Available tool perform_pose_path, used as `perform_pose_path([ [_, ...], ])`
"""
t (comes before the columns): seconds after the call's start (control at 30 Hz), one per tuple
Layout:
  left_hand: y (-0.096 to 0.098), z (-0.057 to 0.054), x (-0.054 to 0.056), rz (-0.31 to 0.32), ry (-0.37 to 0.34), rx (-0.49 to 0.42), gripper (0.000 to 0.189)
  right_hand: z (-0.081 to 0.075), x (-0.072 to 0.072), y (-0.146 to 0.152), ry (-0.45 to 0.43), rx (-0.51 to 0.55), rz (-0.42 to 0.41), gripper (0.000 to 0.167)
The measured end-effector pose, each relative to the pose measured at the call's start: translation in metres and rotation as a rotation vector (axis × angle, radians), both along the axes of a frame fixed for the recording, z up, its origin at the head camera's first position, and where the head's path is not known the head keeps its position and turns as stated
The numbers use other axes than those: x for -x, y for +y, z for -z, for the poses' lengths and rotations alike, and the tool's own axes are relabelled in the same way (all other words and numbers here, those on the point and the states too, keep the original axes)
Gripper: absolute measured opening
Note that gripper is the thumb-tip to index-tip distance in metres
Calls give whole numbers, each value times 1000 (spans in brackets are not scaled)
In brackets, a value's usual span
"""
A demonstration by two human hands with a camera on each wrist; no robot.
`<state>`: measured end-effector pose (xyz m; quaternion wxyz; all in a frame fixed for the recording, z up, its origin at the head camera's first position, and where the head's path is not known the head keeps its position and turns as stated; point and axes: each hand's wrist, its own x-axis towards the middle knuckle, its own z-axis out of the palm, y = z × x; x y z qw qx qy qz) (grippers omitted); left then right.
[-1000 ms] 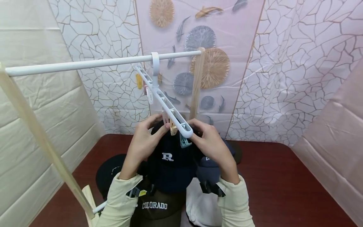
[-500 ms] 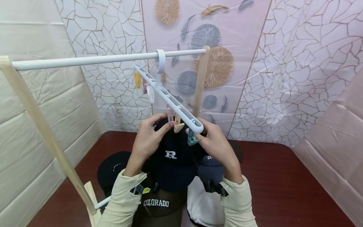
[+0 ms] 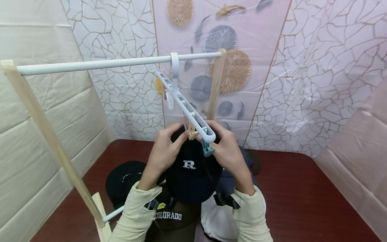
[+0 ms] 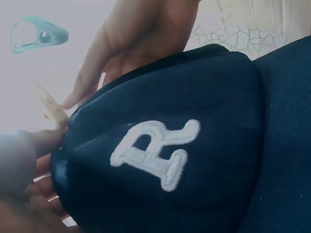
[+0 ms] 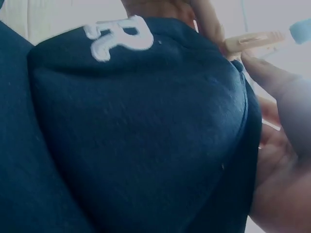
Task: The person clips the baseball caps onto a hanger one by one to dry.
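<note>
A dark navy baseball cap [image 3: 193, 183] with a white embroidered R hangs between both hands, brim down. My left hand [image 3: 164, 149] pinches the top of its crown on the left, thumb in front and fingers behind. On the other side my right hand [image 3: 228, 149] grips the crown the same way, partly hidden by the white clip hanger [image 3: 193, 116]. A peach clip [image 3: 192, 132] hangs from the hanger between the thumbs, close to the cap's top edge; whether it bites the fabric I cannot tell. A teal clip [image 3: 207, 149] dangles at the near end, by the right hand.
The hanger hooks over a white rail [image 3: 99, 64] on wooden posts [image 3: 51, 134]. White [image 3: 170, 100] and yellow clips [image 3: 159, 86] hang at its far half. Below lie a black cap [image 3: 124, 181], a brown COLORADO cap [image 3: 173, 218] and a pale cap [image 3: 216, 218] on the dark red table [image 3: 302, 195].
The head view has shifted slightly. The hanger's near end swung a little, and both hands keep their grip on the navy cap, now slightly farther right, with the peach clip close to the thumbs.
</note>
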<state>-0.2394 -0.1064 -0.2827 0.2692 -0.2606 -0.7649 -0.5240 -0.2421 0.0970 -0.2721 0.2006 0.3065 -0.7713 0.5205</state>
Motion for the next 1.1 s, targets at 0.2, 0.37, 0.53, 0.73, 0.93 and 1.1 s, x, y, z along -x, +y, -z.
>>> perform_pose_path([
  [0.2,-3,-3,-8,0,-33,69,40,4,2,-9,53,64,62,30],
  [0.37,-10,-4,-16,-52,-46,94,44,4,2,-17,47,109,78,26],
  [0.53,-23,6,-24,-138,-28,85,42,4,1,-18,45,123,94,28],
  [0.73,-42,17,-23,-193,-66,89,38,3,0,-15,32,135,104,30],
  [0.93,-51,25,-14,-200,-207,220,27,2,0,-9,52,101,152,20],
  [1.1,-56,34,-8,-231,-299,340,22,3,-1,-7,110,82,186,19],
])
